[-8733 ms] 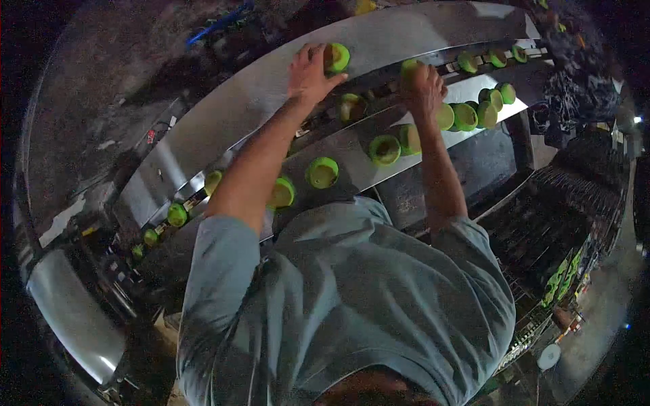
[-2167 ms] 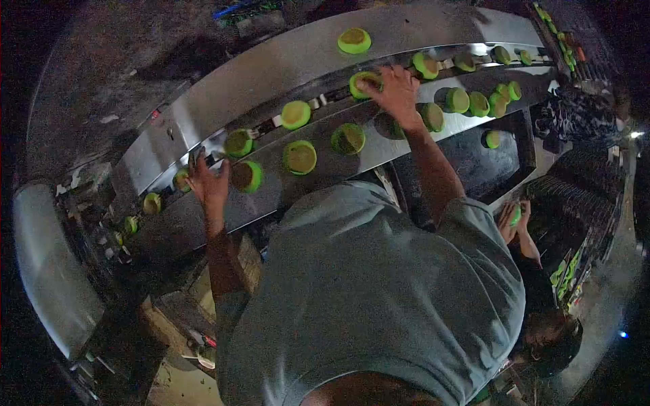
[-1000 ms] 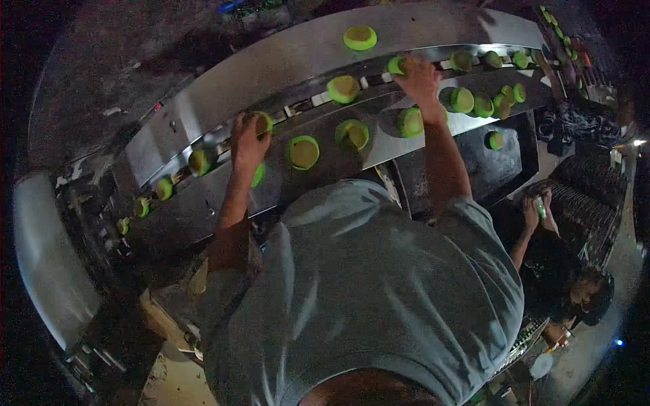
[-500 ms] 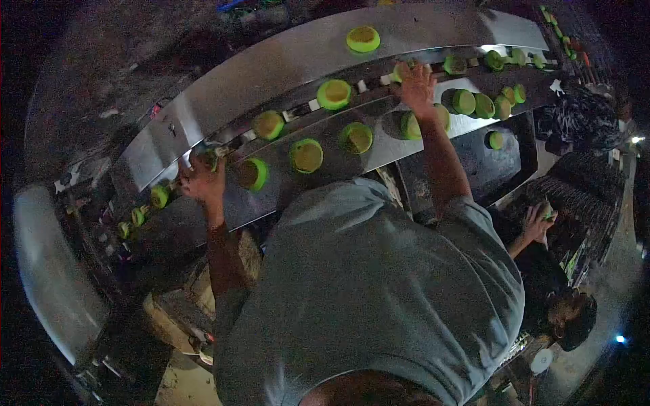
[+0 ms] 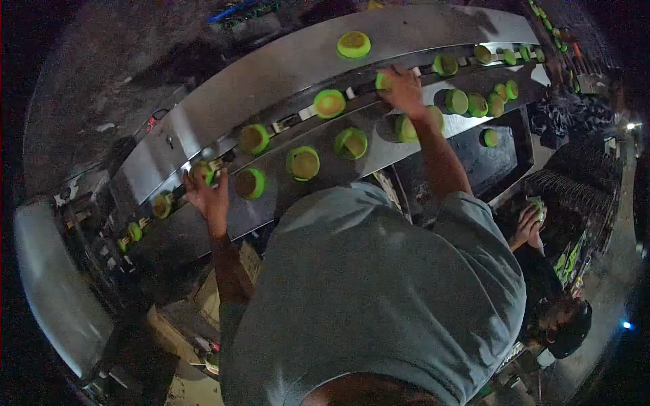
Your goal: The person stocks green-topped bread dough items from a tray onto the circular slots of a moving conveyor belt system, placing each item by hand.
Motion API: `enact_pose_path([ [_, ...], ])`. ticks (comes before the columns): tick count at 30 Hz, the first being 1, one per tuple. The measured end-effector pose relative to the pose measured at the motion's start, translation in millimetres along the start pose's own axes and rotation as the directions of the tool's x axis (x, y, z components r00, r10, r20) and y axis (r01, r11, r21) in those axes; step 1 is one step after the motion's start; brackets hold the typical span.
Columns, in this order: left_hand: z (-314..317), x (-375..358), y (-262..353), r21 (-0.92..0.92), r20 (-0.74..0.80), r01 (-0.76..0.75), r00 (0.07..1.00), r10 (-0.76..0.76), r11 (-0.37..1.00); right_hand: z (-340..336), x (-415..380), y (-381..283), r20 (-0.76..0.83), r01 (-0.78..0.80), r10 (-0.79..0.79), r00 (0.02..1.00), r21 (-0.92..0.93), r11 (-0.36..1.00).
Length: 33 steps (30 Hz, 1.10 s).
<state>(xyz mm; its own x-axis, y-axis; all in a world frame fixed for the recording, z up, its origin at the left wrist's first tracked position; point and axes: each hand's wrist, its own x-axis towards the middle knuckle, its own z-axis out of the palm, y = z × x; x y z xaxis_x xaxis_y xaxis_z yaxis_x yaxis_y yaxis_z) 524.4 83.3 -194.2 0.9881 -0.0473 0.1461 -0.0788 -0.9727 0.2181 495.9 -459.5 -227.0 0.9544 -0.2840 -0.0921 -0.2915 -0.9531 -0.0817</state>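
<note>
Along a narrow track runs a line of round bright-green pieces with flat brownish tops; their kind I cannot make out. My left hand (image 5: 209, 196) is at the track's left part, its thumb and fingers around one green round piece (image 5: 202, 171). Farther right, my right hand (image 5: 405, 93) reaches over the track with bent fingers at another green round piece (image 5: 383, 82), which it partly hides. Between the hands, two more pieces, a left one (image 5: 254, 139) and a right one (image 5: 330, 103), sit on the track.
Several green pieces (image 5: 302, 163) lie on the metal ledge (image 5: 379, 152) nearer my body. One piece (image 5: 353, 44) rests on the far metal ledge (image 5: 284, 64). A dark tray (image 5: 460, 159) holds another. At right, a co-worker's hands (image 5: 530, 227) hold something pale green.
Pieces on the track have shifted left. My right hand has moved slightly left, and its spread fingers have bent in. My left hand's fingers now show around their piece. The view has shifted slightly.
</note>
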Motion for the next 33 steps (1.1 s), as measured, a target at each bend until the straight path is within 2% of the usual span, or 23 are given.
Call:
enact_pose_path([
  [2,2,5,9,-0.091,0.121,0.013,0.993,-0.002,0.996,-9,-3,-15,0.005,0.053,-0.053,0.999,-0.042,0.998],
  [3,4,3,12,-0.09,0.122,0.009,0.993,0.002,0.996,12,-5,-6,-0.192,0.153,-0.151,0.97,-0.006,0.988],
  [4,6,-1,12,-0.111,0.093,-0.013,0.995,0.024,0.994,9,-9,-8,-0.193,0.149,-0.147,0.97,-0.004,0.989],
  [5,7,-1,16,-0.13,0.061,-0.035,0.997,0.044,0.991,-2,-10,-14,-0.262,0.135,-0.107,0.959,0.089,0.987],
  [6,7,0,18,-0.128,0.058,-0.036,0.997,0.044,0.991,-7,-11,-16,-0.324,0.127,-0.062,0.944,0.183,0.975],
  [7,4,-1,21,-0.143,0.079,-0.028,0.996,0.04,0.989,-3,-6,-9,-0.324,0.127,-0.061,0.944,0.185,0.974],
  [9,0,-2,25,-0.157,0.108,-0.024,0.993,0.042,0.987,12,6,22,-0.355,-0.153,0.14,0.924,-0.008,0.988],
  [10,0,-1,27,-0.182,0.133,-0.013,0.99,0.037,0.983,13,6,28,-0.355,-0.16,0.147,0.923,-0.008,0.987],
  [13,-4,2,38,-0.185,0.171,-0.007,0.984,0.039,0.983,14,6,35,-0.133,-0.02,0.022,0.991,0.016,1.0],
  [15,-3,1,43,-0.166,0.185,-0.009,0.982,0.04,0.986,2,2,0,-0.092,-0.081,0.076,0.993,-0.056,0.995],
  [16,-1,-1,43,-0.249,0.195,0.034,0.981,0.015,0.968,-8,-3,-16,-0.05,-0.141,0.135,0.99,-0.131,0.981],
  [17,0,-1,45,-0.33,0.205,0.077,0.979,-0.008,0.941,-18,-10,-24,-0.01,-0.062,0.061,0.998,-0.118,0.991],
  [18,0,0,46,-0.329,0.202,0.077,0.979,-0.01,0.941,-13,-9,-21,-0.012,-0.06,0.059,0.998,-0.117,0.991],
  [19,-3,0,47,-0.313,0.199,0.059,0.98,0.005,0.948,-5,-8,-18,-0.296,0.004,-0.034,0.955,-0.102,0.995],
  [20,-5,-1,47,-0.295,0.199,0.043,0.98,0.018,0.955,1,-4,-13,-0.554,0.069,-0.115,0.824,-0.103,0.992],
  [21,-7,-2,47,-0.29,0.2,0.048,0.98,0.011,0.956,2,1,0,-0.551,0.075,-0.118,0.826,-0.1,0.992],
  [23,-9,-4,49,-0.292,0.223,0.045,0.974,0.022,0.955,3,14,29,-0.514,-0.111,0.054,0.856,-0.08,0.991],
  [24,-9,-5,51,-0.291,0.229,0.043,0.973,0.026,0.956,5,16,34,-0.51,-0.116,0.059,0.858,-0.08,0.99],
  [26,-3,-5,52,-0.371,0.242,0.078,0.97,0.015,0.925,3,19,40,-0.149,-0.08,0.084,0.985,0.037,0.996],
  [28,14,-6,44,-0.389,0.229,0.082,0.973,0.01,0.918,4,18,31,-0.16,-0.008,0.023,0.987,0.094,0.995],
  [30,18,-9,41,-0.402,0.222,0.095,0.975,-0.004,0.911,-1,7,14,-0.023,0.181,-0.179,0.984,0.138,0.974],
  [32,10,-9,45,-0.429,0.224,0.068,0.974,0.033,0.901,-4,4,11,-0.035,0.248,-0.245,0.969,0.164,0.955],
  [33,6,-8,47,-0.438,0.223,0.058,0.974,0.046,0.897,-7,6,11,-0.137,0.242,-0.216,0.967,0.222,0.945],
])
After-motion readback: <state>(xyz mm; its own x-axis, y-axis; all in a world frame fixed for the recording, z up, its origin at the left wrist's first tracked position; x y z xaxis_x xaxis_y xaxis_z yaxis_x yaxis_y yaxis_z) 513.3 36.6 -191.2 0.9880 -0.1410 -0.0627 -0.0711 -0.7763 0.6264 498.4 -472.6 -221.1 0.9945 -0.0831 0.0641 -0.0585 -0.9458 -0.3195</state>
